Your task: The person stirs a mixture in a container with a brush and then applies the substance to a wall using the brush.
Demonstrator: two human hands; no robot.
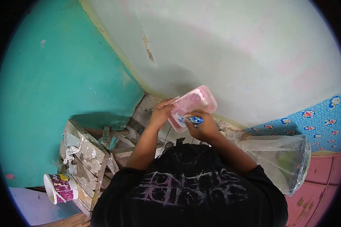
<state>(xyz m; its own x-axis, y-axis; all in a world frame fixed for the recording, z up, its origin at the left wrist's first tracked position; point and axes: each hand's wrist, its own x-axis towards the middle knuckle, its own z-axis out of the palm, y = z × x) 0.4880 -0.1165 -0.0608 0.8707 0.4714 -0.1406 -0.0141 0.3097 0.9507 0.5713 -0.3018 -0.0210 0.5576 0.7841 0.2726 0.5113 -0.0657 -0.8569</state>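
Note:
A shallow pink plastic tray [212, 100], smeared inside with whitish paste, is tilted in front of my chest. My left hand [161, 114] is closed on its left edge, thumb over the rim. My right hand [203, 128] grips a small tool with a blue handle [195, 120]; its working end, marked blue and white, points left into the near part of the tray. That end is partly covered with paste, so I cannot tell whether it is a brush or a scraper.
Ahead stands a pale wall [216, 49] with a chipped streak; a teal wall [64, 75] meets it at left. A worn wooden stand [89, 155] and a purple-labelled bucket [60, 188] are at lower left. A plastic-covered container [280, 159] stands right, beside pink panels [322, 181].

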